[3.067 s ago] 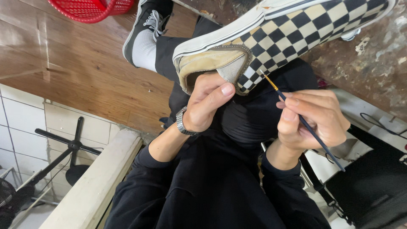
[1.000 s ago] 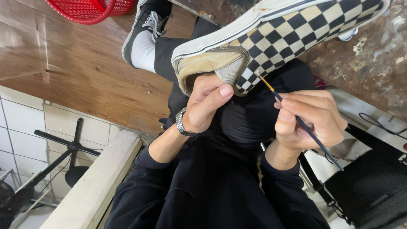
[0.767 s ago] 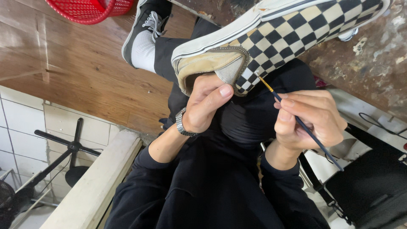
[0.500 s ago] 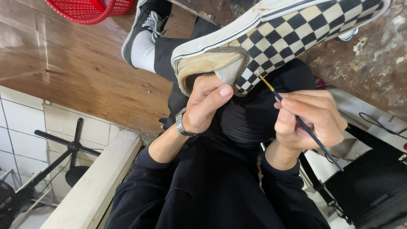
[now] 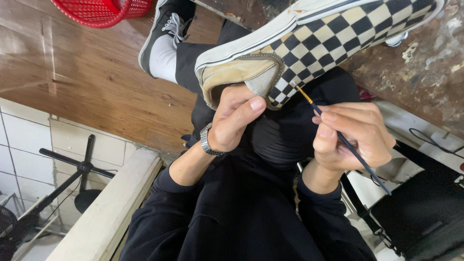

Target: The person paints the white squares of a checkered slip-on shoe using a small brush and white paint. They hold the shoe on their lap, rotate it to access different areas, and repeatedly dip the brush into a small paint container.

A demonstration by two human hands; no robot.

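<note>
Over brown wooden floor (image 5: pixel 87 82): left hand (image 5: pixel 232 121) gripping black-and-cream checkered slip-on shoe (image 5: pixel 319 43), toe cropped; right hand (image 5: pixel 353 137) pinching thin dark paintbrush (image 5: pixel 338 135).

Shoe (image 5: pixel 309 43) fills space above both hands. Open gap between left hand (image 5: pixel 234 118) and right hand (image 5: pixel 355 135), over lap. Bench (image 5: pixel 104 217) bounds left side; basket (image 5: pixel 99 9) well clear.

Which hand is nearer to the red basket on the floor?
Left. The left hand grips the checkered shoe, closer to the red basket; the right hand, with the thin brush, is farther away.
</note>
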